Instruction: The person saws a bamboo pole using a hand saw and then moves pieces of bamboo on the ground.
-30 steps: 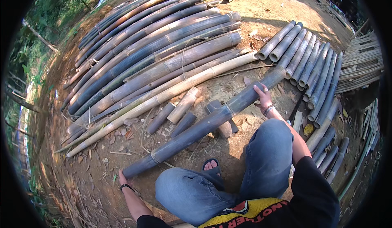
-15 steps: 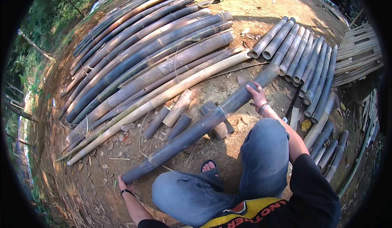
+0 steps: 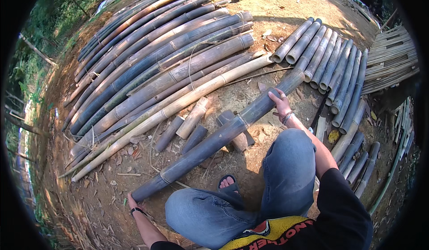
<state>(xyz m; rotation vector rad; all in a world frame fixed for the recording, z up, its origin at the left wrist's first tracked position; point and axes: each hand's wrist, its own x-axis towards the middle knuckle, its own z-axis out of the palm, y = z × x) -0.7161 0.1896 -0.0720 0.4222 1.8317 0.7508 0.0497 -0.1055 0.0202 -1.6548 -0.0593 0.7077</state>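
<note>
A long dark bamboo pole (image 3: 196, 154) slants across the space before my knees, from lower left up to the right. Its near left end rests against my left hand (image 3: 135, 203), which grips it there, with some fingers hidden behind the pole. Farther up, my right hand (image 3: 282, 106) is closed on the pole's right side, thumb and fingers over its upper surface. Under the pole's middle, short bamboo pieces (image 3: 242, 141) lie crosswise. The pole's far end meets the row of cut bamboo lengths (image 3: 329, 62) at the upper right.
Long bamboo poles (image 3: 178, 73) lie side by side at the left. Short offcuts (image 3: 194, 117) sit between them and the held pole. More cut pieces (image 3: 367, 169) lie beside my right arm. A stack of split bamboo strips (image 3: 389, 60) stands far right. Dry leaves litter the dirt ground.
</note>
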